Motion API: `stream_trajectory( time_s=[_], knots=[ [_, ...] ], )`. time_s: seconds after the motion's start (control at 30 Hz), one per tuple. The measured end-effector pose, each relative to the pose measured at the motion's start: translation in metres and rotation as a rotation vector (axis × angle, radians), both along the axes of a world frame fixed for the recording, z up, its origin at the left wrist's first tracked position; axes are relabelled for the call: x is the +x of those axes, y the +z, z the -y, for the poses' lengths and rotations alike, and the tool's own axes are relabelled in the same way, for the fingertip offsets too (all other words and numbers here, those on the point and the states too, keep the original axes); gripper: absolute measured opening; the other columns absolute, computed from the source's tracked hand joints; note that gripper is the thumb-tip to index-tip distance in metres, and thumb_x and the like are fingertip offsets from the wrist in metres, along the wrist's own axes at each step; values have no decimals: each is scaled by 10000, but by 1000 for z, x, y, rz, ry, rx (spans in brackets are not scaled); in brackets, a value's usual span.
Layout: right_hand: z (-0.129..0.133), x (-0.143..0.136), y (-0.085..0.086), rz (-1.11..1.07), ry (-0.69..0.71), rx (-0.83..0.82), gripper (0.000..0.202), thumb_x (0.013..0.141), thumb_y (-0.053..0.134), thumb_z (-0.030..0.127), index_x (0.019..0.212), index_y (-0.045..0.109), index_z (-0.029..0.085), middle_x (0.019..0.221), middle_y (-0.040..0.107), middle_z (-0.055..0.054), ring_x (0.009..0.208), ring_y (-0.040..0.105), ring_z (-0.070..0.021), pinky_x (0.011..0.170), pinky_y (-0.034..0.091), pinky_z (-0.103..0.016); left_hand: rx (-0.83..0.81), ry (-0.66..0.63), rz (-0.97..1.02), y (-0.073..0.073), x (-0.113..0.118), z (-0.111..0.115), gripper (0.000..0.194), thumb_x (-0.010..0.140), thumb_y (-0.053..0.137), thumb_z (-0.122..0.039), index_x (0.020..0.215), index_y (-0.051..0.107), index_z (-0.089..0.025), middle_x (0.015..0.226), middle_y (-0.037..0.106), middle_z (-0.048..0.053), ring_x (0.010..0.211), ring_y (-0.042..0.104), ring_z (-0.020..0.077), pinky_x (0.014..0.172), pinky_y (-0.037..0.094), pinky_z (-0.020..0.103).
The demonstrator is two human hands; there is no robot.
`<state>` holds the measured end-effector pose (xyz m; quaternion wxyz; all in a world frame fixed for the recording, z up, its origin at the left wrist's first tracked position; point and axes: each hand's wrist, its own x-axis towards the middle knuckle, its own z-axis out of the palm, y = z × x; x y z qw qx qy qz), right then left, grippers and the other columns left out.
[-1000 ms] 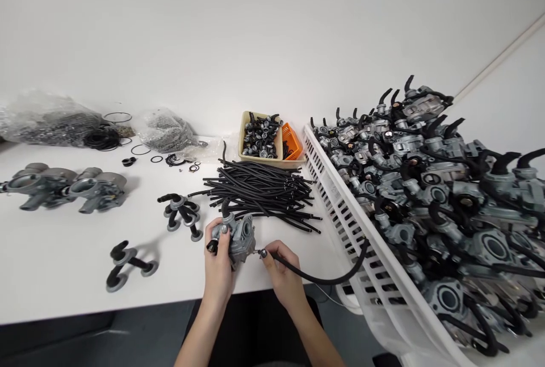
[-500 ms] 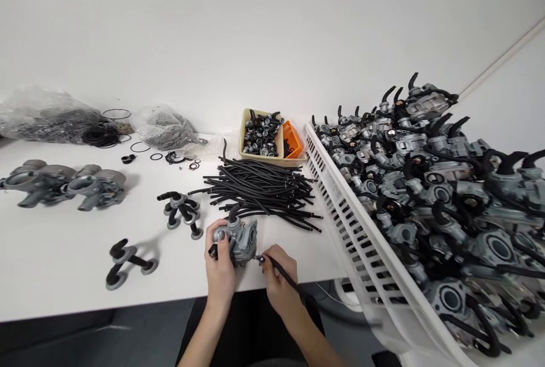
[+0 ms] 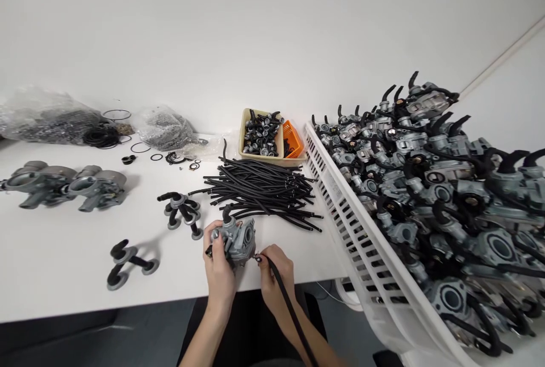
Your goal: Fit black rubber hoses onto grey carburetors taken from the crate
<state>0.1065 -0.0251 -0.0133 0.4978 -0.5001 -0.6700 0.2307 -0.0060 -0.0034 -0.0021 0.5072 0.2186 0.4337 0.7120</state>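
My left hand is closed round a grey metal carburetor, held above the table's front edge. A short black rubber piece sticks up from the carburetor's top. At its lower right side, my right hand pinches the end of a black rubber hose. The hose's long tail hangs down over my right forearm. Its tip is close to the carburetor's lower fitting; whether it sits on the fitting is hidden by my fingers. Just behind lies a pile of black hoses.
A white slatted crate heaped with carburetors stands at the right. A cream bin and an orange basket are behind the hoses. Capped tube pieces and two carburetors stand left. Plastic bags line the wall.
The carburetor has tilted and shifted slightly left in my left hand. The hose's tail has swung from the right down across my right forearm.
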Motion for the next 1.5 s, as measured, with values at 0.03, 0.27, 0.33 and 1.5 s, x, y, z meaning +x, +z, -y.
stream_trajectory(
  time_s=[0.03,0.27,0.33,1.5],
  knots=[
    [-1,1,1,-10,6,-24,312,938,422,252,627,417,221,595,444,10,565,443,-144,539,299,-275,11,-2,-29,-1,0,0,376,838,589,-541,1080,531,-260,924,665,32,781,669,206,646,549,290],
    [-4,5,10,-132,72,-226,357,929,444,355,601,447,212,545,398,34,503,399,-118,479,262,-253,20,-28,-25,1,0,-1,307,860,578,-492,1068,524,-273,950,673,22,783,672,191,676,546,292],
    [-4,6,7,-200,105,-290,356,925,459,389,621,487,206,541,420,36,500,408,-115,483,280,-246,17,-38,19,5,1,-1,290,860,586,-479,1056,525,-274,935,679,16,756,670,176,657,541,270],
    [-2,24,-16,-508,137,-177,647,743,714,585,1319,581,321,1376,501,-106,1142,564,-302,875,531,-400,46,-431,130,4,-8,0,422,836,571,-479,1146,599,-194,911,709,58,837,673,233,744,527,324]
  ],
)
